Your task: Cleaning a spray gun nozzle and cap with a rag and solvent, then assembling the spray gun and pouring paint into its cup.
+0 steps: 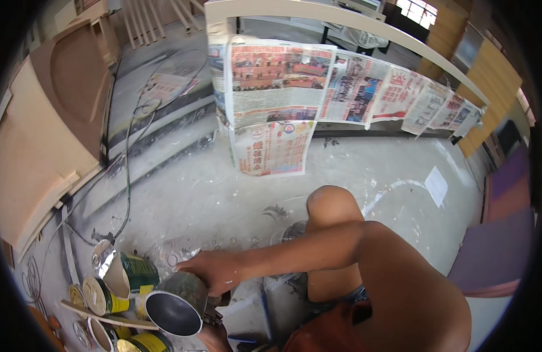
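A dark grey metal cup is tilted so that its round, open mouth faces up toward me. My right hand reaches across from the right and is closed around the cup's far side. Below it, near the lower edge, my left hand is partly hidden, closed by small metal parts joined to or beside the cup; what exactly it grips does not show. Just left of the cup stand an open green tin and a tin with a yellow-and-black label. A thin wooden strip lies across the group.
Newspaper sheets cover a long pale frame ahead. A hose winds over the dusty floor at left, beside a curved wooden panel. A white sheet lies at right, near purple boards. More tins stand lower left.
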Tool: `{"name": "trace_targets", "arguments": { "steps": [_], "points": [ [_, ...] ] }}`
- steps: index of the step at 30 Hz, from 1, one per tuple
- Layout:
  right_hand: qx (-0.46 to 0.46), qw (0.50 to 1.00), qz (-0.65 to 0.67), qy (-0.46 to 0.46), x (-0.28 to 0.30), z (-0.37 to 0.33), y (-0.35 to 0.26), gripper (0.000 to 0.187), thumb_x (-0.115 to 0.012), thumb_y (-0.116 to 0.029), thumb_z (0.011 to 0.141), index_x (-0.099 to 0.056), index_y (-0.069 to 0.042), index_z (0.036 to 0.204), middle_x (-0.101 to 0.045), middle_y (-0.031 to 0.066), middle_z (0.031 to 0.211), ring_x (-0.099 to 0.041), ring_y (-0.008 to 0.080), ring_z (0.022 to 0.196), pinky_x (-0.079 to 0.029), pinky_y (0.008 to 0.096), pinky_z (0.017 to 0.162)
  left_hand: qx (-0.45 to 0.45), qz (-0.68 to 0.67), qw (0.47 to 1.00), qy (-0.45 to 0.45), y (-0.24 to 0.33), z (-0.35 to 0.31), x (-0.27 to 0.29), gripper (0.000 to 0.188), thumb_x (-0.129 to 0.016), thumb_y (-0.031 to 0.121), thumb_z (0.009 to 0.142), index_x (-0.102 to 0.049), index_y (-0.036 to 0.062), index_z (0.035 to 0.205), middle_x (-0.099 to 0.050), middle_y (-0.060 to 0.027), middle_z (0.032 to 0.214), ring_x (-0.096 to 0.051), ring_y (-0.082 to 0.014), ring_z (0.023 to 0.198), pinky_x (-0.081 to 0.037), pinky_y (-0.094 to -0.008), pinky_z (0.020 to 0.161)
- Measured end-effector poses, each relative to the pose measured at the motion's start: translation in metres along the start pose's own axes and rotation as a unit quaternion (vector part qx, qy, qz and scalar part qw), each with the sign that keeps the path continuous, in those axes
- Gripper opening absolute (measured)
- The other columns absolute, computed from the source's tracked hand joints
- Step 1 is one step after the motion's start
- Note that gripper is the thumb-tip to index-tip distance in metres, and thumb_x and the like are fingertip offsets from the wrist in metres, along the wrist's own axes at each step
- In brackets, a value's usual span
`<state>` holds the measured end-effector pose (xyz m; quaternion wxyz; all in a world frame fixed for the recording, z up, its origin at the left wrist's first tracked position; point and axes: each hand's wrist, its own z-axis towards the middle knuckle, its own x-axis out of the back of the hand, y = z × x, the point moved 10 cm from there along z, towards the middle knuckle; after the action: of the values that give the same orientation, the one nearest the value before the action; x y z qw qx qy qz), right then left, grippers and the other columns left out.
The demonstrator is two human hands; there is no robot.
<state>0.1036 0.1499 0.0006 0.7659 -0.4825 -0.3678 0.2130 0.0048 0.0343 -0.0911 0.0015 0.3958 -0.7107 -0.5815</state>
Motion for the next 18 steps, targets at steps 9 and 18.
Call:
{"name": "trace_targets", "arguments": {
  "steps": [9, 18],
  "points": [
    [0.059, 0.993, -0.011, 0.097, 0.006, -0.012, -0.007, 0.035, -0.073, -0.017, 0.068, -0.054, -0.005, 0.095, -0.062, 0.0145, 0.075, -0.064, 0.0382, 0.074, -0.051, 0.0439, 0.065, -0.208, 0.279, 0.937, -0.007, 0.018, -0.003, 0.009, 0.040, -0.045, 0.042, 0.095, -0.055, 0.0052, 0.086, -0.057, -0.0058, 0.073, -0.054, -0.0180, 0.056, -0.047, -0.0262, 0.049],
    [-0.128, 0.990, -0.029, 0.055, 0.006, -0.005, 0.013, 0.046, -0.072, -0.024, 0.071, -0.059, -0.004, 0.110, -0.068, 0.0220, 0.092, -0.065, 0.0433, 0.092, -0.053, 0.0483, 0.080, -0.240, 0.469, 0.845, -0.093, -0.009, 0.001, 0.015, 0.036, -0.043, 0.040, 0.099, -0.060, 0.0082, 0.102, -0.057, 0.0023, 0.078, -0.049, -0.0058, 0.057, -0.034, -0.0206, 0.046]
  ]
}}
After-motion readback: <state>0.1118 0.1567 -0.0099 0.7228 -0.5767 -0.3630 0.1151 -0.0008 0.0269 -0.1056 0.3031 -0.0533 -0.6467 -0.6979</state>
